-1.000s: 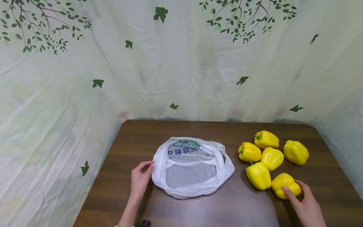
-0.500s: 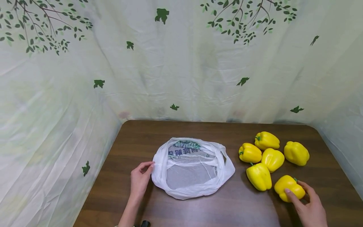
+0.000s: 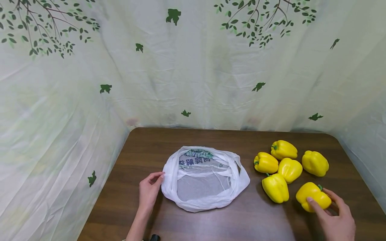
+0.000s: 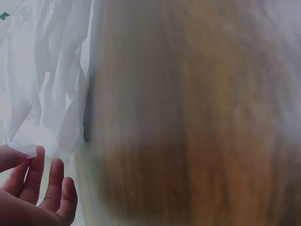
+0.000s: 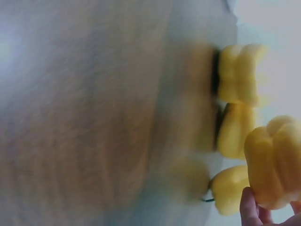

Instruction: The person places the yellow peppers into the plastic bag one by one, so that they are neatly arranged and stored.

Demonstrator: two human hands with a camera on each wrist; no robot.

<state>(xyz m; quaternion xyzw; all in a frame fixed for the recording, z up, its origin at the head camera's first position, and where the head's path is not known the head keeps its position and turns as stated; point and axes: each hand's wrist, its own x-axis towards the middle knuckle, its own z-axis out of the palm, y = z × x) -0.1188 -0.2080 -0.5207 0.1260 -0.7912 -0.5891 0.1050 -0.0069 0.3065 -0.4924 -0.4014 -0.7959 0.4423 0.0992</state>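
A pale curtain (image 3: 199, 67) printed with leafy branches hangs behind and to both sides of a dark wooden table (image 3: 193, 135). On the table lies a white plastic bag (image 3: 208, 203), its mouth gaping upward, with green and grey print showing on the inner wall towards 11 o'clock.

Taking the bag as the clock's centre, the left hand (image 3: 149, 187) is at 9 o'clock. Its thumb and forefinger pinch a scrap of the rim, with hardly any gap between them; in the left wrist view the other fingers curve loosely.

The right hand (image 3: 339, 216) is a little past 3 o'clock, well apart from the bag. Thumb and fingers are parted by the width of a yellow pepper (image 3: 312, 195) and grip it from opposite sides, its stem towards 1 o'clock. Whether it clears the wood, I cannot tell.

Five other peppers sit between 2 and 3 o'clock. Around the middle pepper (image 3: 290, 170), one lies near 11, one between 9 and 10, one between 7 and 8, and one, slightly apart, between 2 and 3.

A small dark object (image 3: 155, 237) shows at the bottom edge, beside the left forearm.
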